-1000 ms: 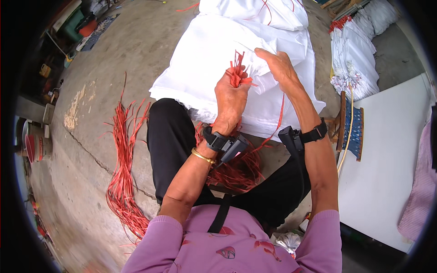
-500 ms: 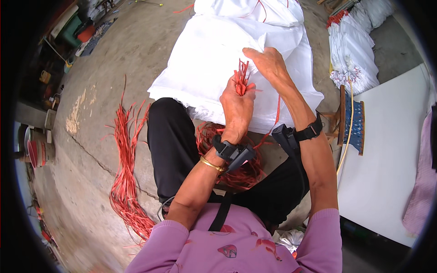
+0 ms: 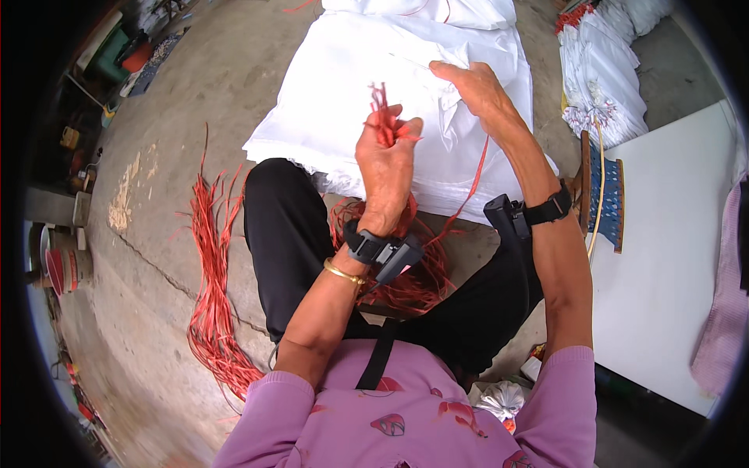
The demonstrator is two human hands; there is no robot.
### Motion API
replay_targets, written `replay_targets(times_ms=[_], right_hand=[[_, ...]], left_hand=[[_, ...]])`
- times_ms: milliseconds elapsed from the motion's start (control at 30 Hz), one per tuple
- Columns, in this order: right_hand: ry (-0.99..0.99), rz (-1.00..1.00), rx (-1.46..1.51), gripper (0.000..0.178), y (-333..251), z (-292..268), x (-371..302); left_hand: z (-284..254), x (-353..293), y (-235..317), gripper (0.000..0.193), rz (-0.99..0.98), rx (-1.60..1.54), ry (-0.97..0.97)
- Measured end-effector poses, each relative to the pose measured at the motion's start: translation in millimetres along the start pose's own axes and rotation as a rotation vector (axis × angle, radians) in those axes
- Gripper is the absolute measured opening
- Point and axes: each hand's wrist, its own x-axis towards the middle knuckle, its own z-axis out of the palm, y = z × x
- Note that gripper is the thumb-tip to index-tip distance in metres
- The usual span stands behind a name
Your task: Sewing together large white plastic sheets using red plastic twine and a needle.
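Red strips (image 3: 380,101) stick up in a small bunch out of my left hand (image 3: 386,160), whose fingers are closed around them. Under both hands spreads a stack of white woven sacks (image 3: 328,93), reaching my knees with its frayed near edge. Farther up and to the right, my right hand (image 3: 477,90) is closed, thumb and forefinger together, on a gathered fold of the top sack. A long red strip (image 3: 474,183) hangs from near the right hand to a tangled heap of red strips (image 3: 421,273) between my legs.
A long bundle of red strips (image 3: 211,288) lies on the concrete floor at my left. Tied white sacks (image 3: 601,78) stand at the far right. Near them are a wooden seat with blue webbing (image 3: 612,199) and a white board (image 3: 663,257). Buckets (image 3: 66,265) stand at the left edge.
My left hand has moved left and slightly away from the right hand, keeping the red strips. My right hand has shifted up and right, and the sack below it is more creased.
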Motion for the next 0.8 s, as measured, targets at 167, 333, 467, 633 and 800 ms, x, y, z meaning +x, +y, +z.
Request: replay_targets(times_ms=[167,333,467,633,800], right_hand=[[0.039,-0.075,-0.189,0.064,-12.3,9.4,1.6],[0.03,-0.084,-0.312,0.063,-17.7,6.5,-0.3],[0.03,-0.039,-0.268,0.052,-17.0,9.9,-1.5],[0.147,-0.253,-0.034,0.046,-1.6,13.2,-12.0],[0.114,-0.204,-0.113,0.044,-1.3,14.0,-19.6]], left_hand=[[20.6,3.0,-2.0,0.025,0.069,0.062,-0.034],[24.7,15.0,-6.4,0.011,0.182,0.42,-0.024],[27.3,35.2,-35.9,0.011,0.046,0.494,0.026],[12.6,46.2,-36.9,0.013,-0.047,0.236,0.135],[10.3,47.2,-40.8,0.018,-0.042,0.082,0.275]])
